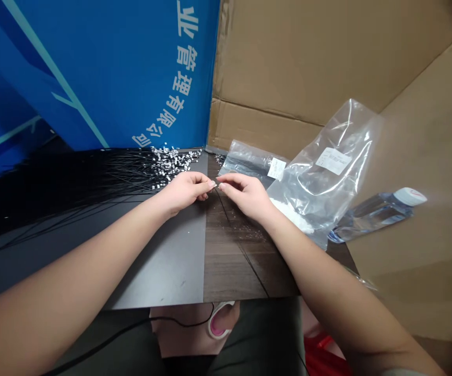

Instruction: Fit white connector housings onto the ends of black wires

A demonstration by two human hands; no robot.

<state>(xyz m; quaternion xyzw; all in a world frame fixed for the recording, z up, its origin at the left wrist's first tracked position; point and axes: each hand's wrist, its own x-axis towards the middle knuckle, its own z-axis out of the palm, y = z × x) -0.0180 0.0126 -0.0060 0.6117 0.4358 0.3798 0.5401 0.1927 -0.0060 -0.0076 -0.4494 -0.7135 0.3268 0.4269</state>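
My left hand [188, 192] is closed in a pinch above the table, with a tiny pale piece at its fingertips that looks like a white connector. Facing it, almost touching, my right hand [246, 194] pinches thumb and forefinger at the upper end of a thin black wire [236, 230]. From the fingertips this wire trails down across the dark wood to the front edge. The exact joint between piece and wire is too small to make out. Left of my left hand lies a large bundle of black wires [93, 172] with white connectors [171, 163] on their ends.
A clear plastic bag [320, 188] with white pieces leans at the right, beside a smaller labelled bag [245, 159]. A water bottle [375, 214] lies tilted against the cardboard wall [414, 141]. A blue printed panel [132, 68] stands behind. Small scraps dot the wooden tabletop [226, 271].
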